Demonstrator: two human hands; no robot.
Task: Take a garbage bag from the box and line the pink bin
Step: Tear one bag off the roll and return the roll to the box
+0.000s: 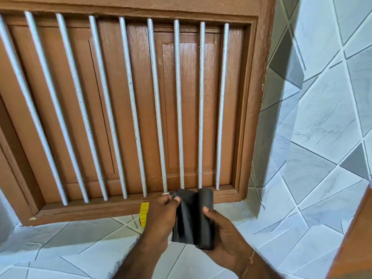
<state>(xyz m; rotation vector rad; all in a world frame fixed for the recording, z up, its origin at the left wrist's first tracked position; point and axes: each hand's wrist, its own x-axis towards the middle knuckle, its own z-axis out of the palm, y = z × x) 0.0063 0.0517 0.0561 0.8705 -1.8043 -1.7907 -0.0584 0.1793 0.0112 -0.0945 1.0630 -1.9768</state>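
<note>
A brown wooden window [128, 97] with grey vertical bars [178, 103] fills the wall, with pale marbled tiles [322, 127] beside and below it. Just below the window's lower right corner, both hands hold a black roll of garbage bags [204, 218], its long axis nearly upright. The right hand [225, 234] is closed around the roll. The left hand [161, 216] pinches the unrolled loose sheet [184, 216], and a yellow label [144, 214] shows behind it.
</note>
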